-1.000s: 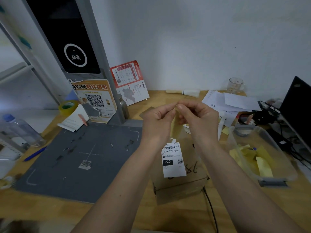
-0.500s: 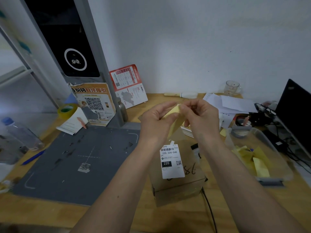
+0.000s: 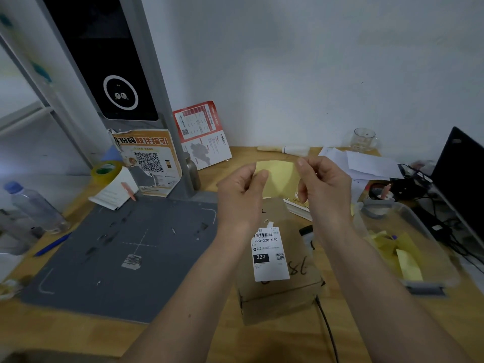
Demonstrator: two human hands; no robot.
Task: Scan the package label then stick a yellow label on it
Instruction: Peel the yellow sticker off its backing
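Left hand [image 3: 242, 195] and right hand [image 3: 323, 187] cover both side edges of the yellow label [image 3: 279, 176]; its lower part is lost behind them. Far end of the cardboard package [image 3: 277, 289] is hidden under the wrists. Small print on the white shipping label [image 3: 269, 254] is too fine to read. The laptop [image 3: 461, 184] is cut by the right edge, and the water bottle [image 3: 31, 205] is blurred.

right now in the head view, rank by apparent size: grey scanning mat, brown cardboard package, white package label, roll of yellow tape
1. grey scanning mat
2. brown cardboard package
3. white package label
4. roll of yellow tape, though it lies farther away
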